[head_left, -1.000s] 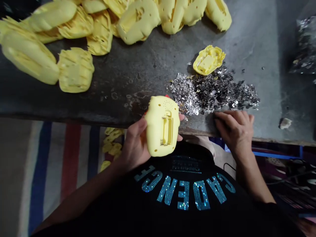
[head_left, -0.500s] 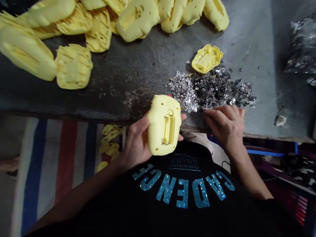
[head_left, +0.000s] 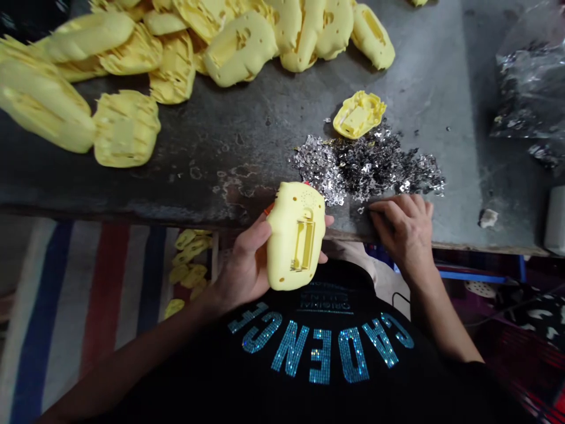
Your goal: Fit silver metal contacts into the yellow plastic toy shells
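Note:
A yellow plastic toy casing (head_left: 286, 247) with an exposed battery compartment is gripped in my left hand (head_left: 249, 253), just in front of the table edge. Its back, with screw holes and a speaker grille, faces up. My right hand (head_left: 406, 227) rests at the table's front edge with fingers curled and pinched together; whatever is between the fingertips is hidden. Right by those fingertips lies a heap of small shiny metal pieces (head_left: 371, 165). One yellow half shell (head_left: 358, 115), inner side up, sits at the heap's far side.
Many yellow casing shells (head_left: 241, 50) are piled at the back left of the dark table (head_left: 212, 141). A clear plastic bag (head_left: 527, 88) of metal pieces lies at right, near a whitish lump (head_left: 488, 218). More yellow parts (head_left: 192, 259) are below the table, beside a striped sheet (head_left: 103, 282).
The view has shifted slightly, so the table items appear lower and a little left. My left hand still holds the casing; my right hand stays by the metal pieces, fingers still pinched.

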Demonstrator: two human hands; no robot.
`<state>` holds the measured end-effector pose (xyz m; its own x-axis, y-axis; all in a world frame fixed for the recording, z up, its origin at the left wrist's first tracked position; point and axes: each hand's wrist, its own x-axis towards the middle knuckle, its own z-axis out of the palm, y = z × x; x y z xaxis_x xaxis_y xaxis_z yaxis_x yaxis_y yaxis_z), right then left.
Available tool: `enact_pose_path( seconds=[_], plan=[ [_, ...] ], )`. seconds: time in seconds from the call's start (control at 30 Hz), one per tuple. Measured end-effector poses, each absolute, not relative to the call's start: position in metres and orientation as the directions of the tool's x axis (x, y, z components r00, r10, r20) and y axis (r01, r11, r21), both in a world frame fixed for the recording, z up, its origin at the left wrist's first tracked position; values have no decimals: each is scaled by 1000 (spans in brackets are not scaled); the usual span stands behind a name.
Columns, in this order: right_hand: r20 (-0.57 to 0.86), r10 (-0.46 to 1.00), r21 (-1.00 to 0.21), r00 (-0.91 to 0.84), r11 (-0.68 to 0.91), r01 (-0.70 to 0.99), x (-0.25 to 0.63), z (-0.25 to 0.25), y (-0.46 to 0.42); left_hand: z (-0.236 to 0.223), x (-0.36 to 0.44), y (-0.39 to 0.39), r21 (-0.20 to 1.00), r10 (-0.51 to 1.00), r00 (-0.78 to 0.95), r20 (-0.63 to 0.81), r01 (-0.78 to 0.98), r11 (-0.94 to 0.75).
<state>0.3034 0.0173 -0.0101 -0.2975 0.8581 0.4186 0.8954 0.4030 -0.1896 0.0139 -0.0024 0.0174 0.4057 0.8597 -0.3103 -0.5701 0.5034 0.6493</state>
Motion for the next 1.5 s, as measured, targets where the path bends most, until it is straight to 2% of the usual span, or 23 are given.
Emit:
enact_pose_path(
  seconds=[0.1,0.3,0.37,0.5,0.57,0.73,0.9,1.23,1.37,1.5],
  plan=[
    [444,850,-219,-284,410,885,302,-12,19,20,17,-3,645,857,405,-317,-571,508],
    [401,856,-236,-325,439,867,297,-14,27,15,21,-7,577,838,449,-309,-613,541],
    [418,839,-322,-348,495,807,296,-2,26,13,22,-7,549,809,514,-284,-605,577],
    [418,792,-577,-445,610,543,289,34,24,15,24,-5,549,775,571,-271,-569,612],
    [401,760,-629,-511,634,450,283,49,25,17,24,-6,559,744,605,-283,-527,640],
    [383,655,-568,-652,723,393,268,64,33,20,22,-11,558,679,669,-303,-453,695],
    [373,543,-405,-752,825,395,264,74,34,19,23,-14,547,693,656,-298,-478,687],
    [224,471,-242,-853,875,420,257,93,34,15,26,-20,575,713,652,-258,-490,655],
    [265,487,-272,-832,866,420,255,94,31,14,28,-22,578,740,622,-258,-514,634],
    [358,586,-384,-727,802,458,259,87,22,12,28,-23,548,748,608,-266,-543,637]
  ],
)
